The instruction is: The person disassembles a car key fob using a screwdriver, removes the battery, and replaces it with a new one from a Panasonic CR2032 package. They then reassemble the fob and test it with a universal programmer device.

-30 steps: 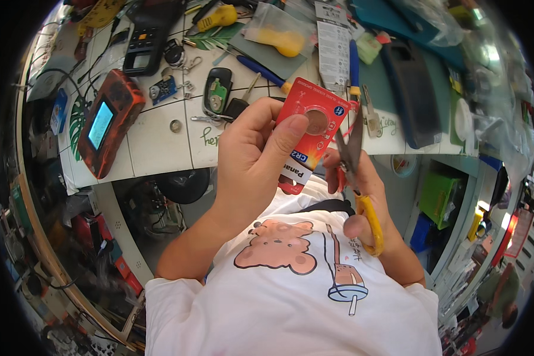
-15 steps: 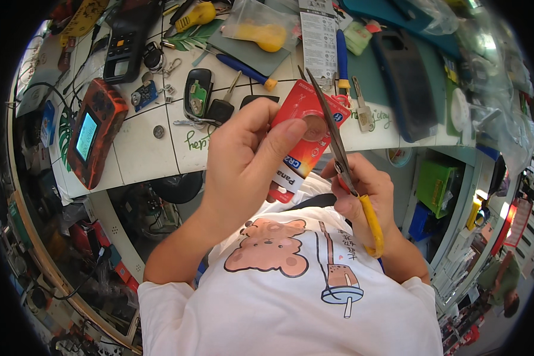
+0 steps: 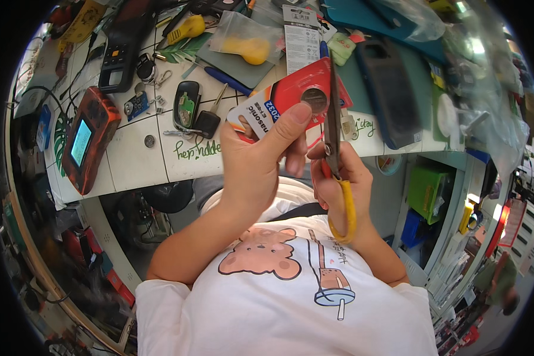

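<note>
Between thumb and fingers, my left hand grips a red and white blister pack above the table's near edge. A round silver coin battery sits under its clear plastic, close to my thumb tip. My right hand is closed round the yellow handles of a pair of scissors. Their dark blades point away from me and cross the pack's right end, beside the battery. Whether the blades bite into the card I cannot tell. Beyond my left hand lie an opened car key fob with a green board and a black-headed key.
An orange-red handheld device with a lit screen stands at the table's left. Near it lie a loose coin battery and a small blue circuit board. A dark phone-like case rests on the right, a yellow-filled plastic bag at the back.
The blister pack has turned to lie more sideways in my left hand. The scissors have moved left and swung more upright, their blades now at the pack's right end.
</note>
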Action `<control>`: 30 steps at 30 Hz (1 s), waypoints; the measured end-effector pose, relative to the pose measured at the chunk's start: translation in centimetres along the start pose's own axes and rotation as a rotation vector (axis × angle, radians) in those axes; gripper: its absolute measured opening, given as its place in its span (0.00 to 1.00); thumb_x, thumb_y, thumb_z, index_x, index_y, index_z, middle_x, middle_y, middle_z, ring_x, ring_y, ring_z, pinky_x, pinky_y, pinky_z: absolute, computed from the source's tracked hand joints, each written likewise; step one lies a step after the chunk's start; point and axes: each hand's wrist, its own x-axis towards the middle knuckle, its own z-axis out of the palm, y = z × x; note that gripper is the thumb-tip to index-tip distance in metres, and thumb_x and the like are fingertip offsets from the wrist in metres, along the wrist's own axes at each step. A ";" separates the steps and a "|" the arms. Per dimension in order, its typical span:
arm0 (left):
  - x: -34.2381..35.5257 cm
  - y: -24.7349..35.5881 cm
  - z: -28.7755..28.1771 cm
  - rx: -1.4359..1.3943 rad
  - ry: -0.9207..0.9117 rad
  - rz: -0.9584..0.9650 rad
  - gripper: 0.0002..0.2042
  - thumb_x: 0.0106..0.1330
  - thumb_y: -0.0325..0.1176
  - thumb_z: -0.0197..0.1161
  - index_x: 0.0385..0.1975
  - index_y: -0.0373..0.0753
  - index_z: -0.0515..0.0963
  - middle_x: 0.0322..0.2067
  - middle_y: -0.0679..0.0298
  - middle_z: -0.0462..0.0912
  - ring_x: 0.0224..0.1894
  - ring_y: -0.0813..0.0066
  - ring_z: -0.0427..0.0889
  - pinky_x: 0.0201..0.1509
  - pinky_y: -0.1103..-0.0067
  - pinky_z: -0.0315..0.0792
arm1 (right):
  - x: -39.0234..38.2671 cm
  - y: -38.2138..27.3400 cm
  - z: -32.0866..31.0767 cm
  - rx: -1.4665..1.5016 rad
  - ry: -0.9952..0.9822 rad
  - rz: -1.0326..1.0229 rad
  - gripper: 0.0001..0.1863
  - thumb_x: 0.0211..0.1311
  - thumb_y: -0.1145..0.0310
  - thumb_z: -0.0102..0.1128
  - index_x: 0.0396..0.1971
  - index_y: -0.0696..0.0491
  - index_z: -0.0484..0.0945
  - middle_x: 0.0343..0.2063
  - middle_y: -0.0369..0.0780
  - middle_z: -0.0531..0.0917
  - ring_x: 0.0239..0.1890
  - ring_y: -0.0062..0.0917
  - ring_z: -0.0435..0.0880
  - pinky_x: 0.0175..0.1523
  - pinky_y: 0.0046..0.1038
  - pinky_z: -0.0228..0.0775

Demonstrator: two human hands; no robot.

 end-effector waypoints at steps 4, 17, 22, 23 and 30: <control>0.1 1.5 -0.3 0.149 0.014 0.028 0.07 0.57 0.29 0.63 0.30 0.35 0.74 0.13 0.67 0.71 0.07 0.85 0.61 0.09 0.86 0.56 | -0.2 -1.3 -0.3 0.195 -0.133 -0.001 0.50 0.28 0.28 0.62 0.43 0.57 0.68 0.26 0.32 0.67 0.25 0.13 0.65 0.31 0.16 0.59; 0.4 2.1 -0.5 0.214 -0.054 -0.048 0.12 0.55 0.35 0.66 0.17 0.34 0.75 0.10 0.68 0.72 0.08 0.86 0.65 0.11 0.88 0.57 | 0.2 -1.7 -1.8 -0.080 -0.089 -0.026 0.34 0.39 0.43 0.69 0.37 0.56 0.71 0.17 0.31 0.63 0.22 0.15 0.60 0.27 0.17 0.53; 1.1 2.8 -1.1 0.278 -0.123 -0.127 0.12 0.53 0.35 0.68 0.18 0.35 0.75 0.09 0.68 0.70 0.08 0.87 0.64 0.10 0.88 0.55 | -0.1 -2.2 -2.3 -0.153 -0.092 0.003 0.26 0.47 0.49 0.68 0.33 0.57 0.72 0.14 0.31 0.63 0.19 0.14 0.60 0.24 0.17 0.52; 1.4 3.1 -1.2 0.273 -0.148 -0.150 0.12 0.52 0.34 0.68 0.18 0.35 0.75 0.09 0.68 0.70 0.08 0.87 0.63 0.10 0.87 0.54 | -0.2 -2.5 -2.5 -0.173 -0.105 0.019 0.25 0.48 0.50 0.67 0.33 0.57 0.72 0.14 0.31 0.63 0.19 0.14 0.60 0.24 0.17 0.52; 2.7 3.5 -1.8 0.058 -0.194 -0.280 0.09 0.52 0.31 0.67 0.24 0.35 0.74 0.13 0.67 0.72 0.09 0.85 0.65 0.10 0.85 0.58 | -0.3 -3.1 -2.3 -0.044 -0.107 0.111 0.20 0.53 0.55 0.65 0.33 0.57 0.72 0.14 0.32 0.66 0.19 0.14 0.60 0.23 0.17 0.53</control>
